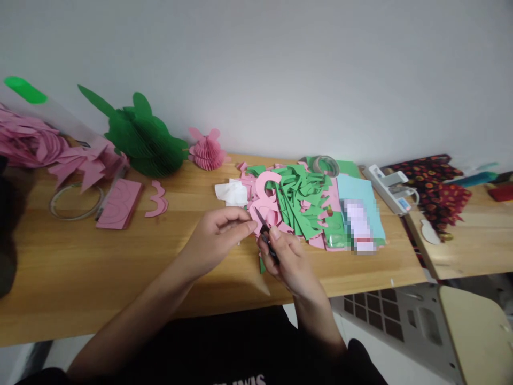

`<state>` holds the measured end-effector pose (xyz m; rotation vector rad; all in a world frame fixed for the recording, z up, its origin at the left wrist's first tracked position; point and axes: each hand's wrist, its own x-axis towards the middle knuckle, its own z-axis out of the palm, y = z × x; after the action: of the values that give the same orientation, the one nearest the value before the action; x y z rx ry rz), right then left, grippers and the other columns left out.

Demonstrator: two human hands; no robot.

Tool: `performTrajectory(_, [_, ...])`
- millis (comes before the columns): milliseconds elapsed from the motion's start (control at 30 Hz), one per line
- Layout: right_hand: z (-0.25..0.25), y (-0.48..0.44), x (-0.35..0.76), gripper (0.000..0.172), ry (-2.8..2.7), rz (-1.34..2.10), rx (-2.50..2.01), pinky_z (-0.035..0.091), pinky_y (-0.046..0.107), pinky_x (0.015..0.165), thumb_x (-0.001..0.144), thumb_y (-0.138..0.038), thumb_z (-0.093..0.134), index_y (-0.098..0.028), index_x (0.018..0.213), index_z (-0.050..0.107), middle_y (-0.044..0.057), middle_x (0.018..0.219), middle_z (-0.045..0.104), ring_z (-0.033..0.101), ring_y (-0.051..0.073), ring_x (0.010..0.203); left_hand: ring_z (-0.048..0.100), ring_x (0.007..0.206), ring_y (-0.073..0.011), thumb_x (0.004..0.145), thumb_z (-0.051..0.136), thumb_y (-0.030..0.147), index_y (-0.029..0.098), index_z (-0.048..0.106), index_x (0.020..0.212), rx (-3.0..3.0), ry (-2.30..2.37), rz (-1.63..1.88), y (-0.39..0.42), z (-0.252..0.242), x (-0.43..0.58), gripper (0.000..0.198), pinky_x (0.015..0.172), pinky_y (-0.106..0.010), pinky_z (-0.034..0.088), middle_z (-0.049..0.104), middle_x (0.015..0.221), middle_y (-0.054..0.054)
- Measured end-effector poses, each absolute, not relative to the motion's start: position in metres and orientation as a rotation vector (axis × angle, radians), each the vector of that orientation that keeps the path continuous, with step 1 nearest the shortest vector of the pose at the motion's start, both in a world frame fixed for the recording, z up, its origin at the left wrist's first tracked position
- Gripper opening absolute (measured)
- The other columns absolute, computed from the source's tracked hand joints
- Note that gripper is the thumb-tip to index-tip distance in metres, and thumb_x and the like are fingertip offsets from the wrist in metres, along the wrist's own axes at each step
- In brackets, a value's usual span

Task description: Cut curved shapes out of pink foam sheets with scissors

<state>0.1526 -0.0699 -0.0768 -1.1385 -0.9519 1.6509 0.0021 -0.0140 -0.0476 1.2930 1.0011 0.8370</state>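
My right hand is wrapped around a pair of dark-handled scissors, its blades pointing up and to the left. The fingers of my left hand are pinched at the edge of a pink paper piece beside the blades. Part of that paper is hidden by the fingers and scissors. Just beyond lies a curved pink cutout. Green paper scraps are heaped to the right of it, mixed with pink bits. A crumpled white tissue sits above my left hand.
To the left are folded pink sheets with drawn curves, a wavy pink strip and a tape roll. Behind stand a green honeycomb paper figure and a smaller pink one. A power strip lies right.
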Motion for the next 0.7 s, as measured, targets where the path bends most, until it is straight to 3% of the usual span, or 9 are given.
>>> performTrajectory(167, [-0.0752, -0.0729, 0.1565, 0.047, -0.968, 1.697, -1.139, 0.015, 0.023, 0.038, 0.094, -0.057, 0.048, -0.020, 0.064, 0.050, -0.007, 0.044, 0.036, 0.027, 0.007, 0.038, 0.046, 0.060, -0.0118, 0.081, 0.057, 0.025, 0.017, 0.057, 0.059, 1.418, 0.981, 0.816, -0.0098, -0.0459, -0.0030, 0.023, 0.058, -0.024, 0.037, 0.050, 0.058, 0.004])
performTrajectory(700, [-0.0681, -0.0693, 0.1493, 0.051, -0.915, 1.710, -1.113, 0.012, 0.021, 0.033, 0.091, -0.063, 0.046, -0.018, 0.066, 0.050, -0.012, 0.037, 0.030, 0.018, 0.005, 0.031, 0.047, 0.063, -0.0117, 0.080, 0.060, 0.018, 0.017, 0.060, 0.059, 1.377, 0.938, 0.938, -0.0146, -0.0516, -0.0002, 0.021, 0.061, -0.026, 0.036, 0.050, 0.061, 0.003])
